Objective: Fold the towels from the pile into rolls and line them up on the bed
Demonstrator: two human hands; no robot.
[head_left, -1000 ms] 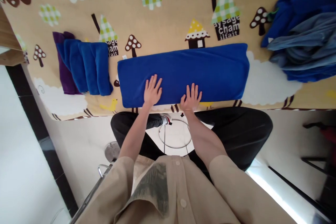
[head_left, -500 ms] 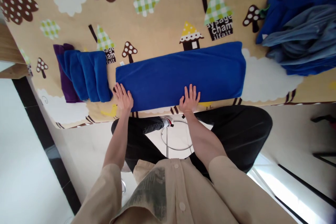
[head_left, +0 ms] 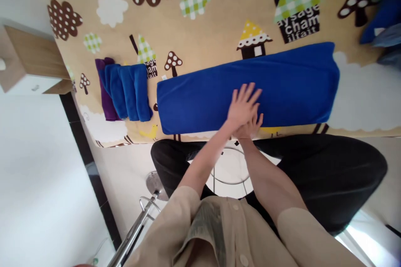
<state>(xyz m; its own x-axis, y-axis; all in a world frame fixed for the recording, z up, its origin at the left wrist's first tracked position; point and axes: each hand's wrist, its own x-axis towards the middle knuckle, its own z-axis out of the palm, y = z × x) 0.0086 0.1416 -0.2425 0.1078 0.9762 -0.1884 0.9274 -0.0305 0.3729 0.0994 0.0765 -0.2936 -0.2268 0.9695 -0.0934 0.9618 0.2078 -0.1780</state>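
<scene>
A long blue cloth (head_left: 200, 96), folded into a flat strip, lies along the near edge of the table. Flat on its middle, fingers spread, rests my left hand (head_left: 243, 107). My right hand (head_left: 249, 126) is at the cloth's near edge, partly covered by the left one, with its visible fingers apart. Neither hand holds anything. To the left of the strip are folded blue cloths (head_left: 128, 91) in a row, with a purple cloth (head_left: 108, 100) at their left end.
A patterned tablecloth (head_left: 219, 21) covers the table. More blue and grey-blue cloth (head_left: 388, 35) lies at the right edge of view. A wooden cabinet (head_left: 37, 56) stands at the left, and a metal stand (head_left: 134, 229) is at the lower left.
My left hand has moved right from the strip's left end to its middle, over my right hand. The view has shifted, so less of the right-hand pile shows.
</scene>
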